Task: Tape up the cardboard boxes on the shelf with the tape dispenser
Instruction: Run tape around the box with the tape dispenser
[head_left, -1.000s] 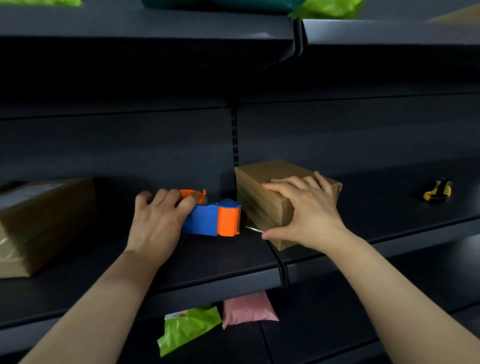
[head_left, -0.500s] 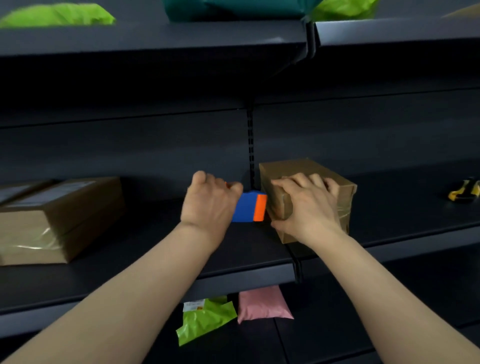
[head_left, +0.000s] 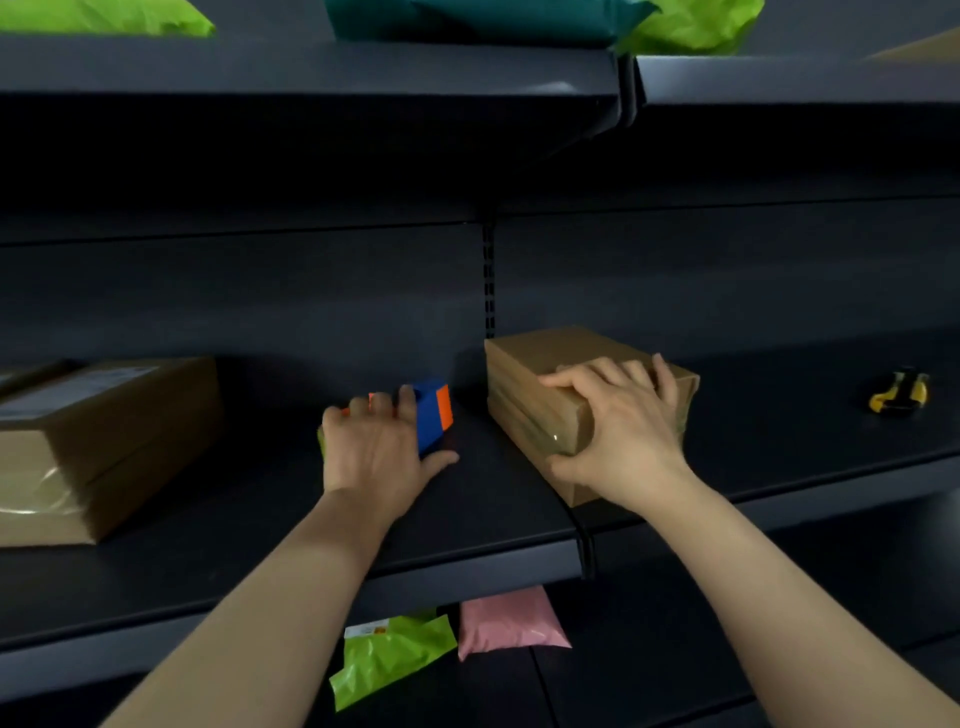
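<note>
on the middle shelf (head_left: 493, 512), the tape dispenser (head_left: 434, 422) is covered by the left grip (head_left: 371, 452), fingers seemingly curled over it. beside it, apart, the small cardboard box (head_left: 545, 358) is clasped by the right grip (head_left: 618, 426). farther right, a yellow tool (head_left: 898, 393) is seen.

Nothing here is showing sharply enough to be read. A pale shipping label (head_left: 78, 387) is lying on top of the large cardboard box (head_left: 119, 457) at the left of the shelf (head_left: 260, 525), its print blurring to grey. A white label (head_left: 370, 630) with an orange mark is sitting on the green mailer bag (head_left: 400, 662) below, its lettering too small to tell.
</note>
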